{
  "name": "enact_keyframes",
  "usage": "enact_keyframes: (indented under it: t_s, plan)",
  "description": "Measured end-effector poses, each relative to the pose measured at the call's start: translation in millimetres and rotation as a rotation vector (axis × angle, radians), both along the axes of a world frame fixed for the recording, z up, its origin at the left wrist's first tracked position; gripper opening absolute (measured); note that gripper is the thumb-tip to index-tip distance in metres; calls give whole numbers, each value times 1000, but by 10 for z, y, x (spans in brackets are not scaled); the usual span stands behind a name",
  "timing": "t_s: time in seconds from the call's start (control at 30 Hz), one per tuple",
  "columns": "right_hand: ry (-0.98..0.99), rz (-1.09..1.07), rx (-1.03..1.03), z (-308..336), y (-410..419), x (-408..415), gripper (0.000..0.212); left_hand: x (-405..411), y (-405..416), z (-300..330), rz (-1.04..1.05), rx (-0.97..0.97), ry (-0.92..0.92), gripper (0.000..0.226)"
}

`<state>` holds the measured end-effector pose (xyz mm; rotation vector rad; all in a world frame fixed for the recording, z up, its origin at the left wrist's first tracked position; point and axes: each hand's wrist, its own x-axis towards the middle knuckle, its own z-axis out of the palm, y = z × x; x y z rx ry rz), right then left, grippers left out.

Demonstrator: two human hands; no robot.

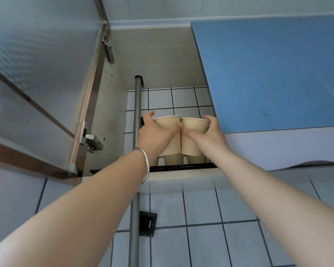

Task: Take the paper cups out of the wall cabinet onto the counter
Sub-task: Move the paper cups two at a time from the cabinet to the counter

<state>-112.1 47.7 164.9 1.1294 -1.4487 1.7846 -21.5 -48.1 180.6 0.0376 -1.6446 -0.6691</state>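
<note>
I look up into the open wall cabinet (158, 53). My left hand (154, 133) grips a tan paper cup (168, 122). My right hand (208, 135) grips a second tan paper cup (195, 126). The two cups touch side by side, raised above the cabinet's dark shelf rail (181, 167). Below them more paper cups stand on the shelf: one under the left cup (173, 158), one under the right cup (196, 159), and a small part of another at the far left (121, 156). The counter is out of sight.
The frosted glass door (42, 78) stands swung open on the left, with hinges on its frame. A closed blue door (268, 74) covers the cabinet to the right. A grey vertical pipe (136, 132) runs through the cabinet's left side down the white tiled wall, past a black socket (148, 223).
</note>
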Motion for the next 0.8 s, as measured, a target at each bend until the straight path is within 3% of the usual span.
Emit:
enact_keyframes:
  t_s: [0.13, 0.3, 0.8]
  plan:
    - [-8, 208, -87, -155, 76, 273, 81, 261, 173, -198, -101, 53, 126, 84]
    - [-84, 394, -50, -594, 109, 506, 78, 579, 355, -743, -44, 178, 150, 71]
    - [-401, 1028, 413, -2726, 345, 1743, 78, 2061, 1270, -2923, 470, 607, 142, 52]
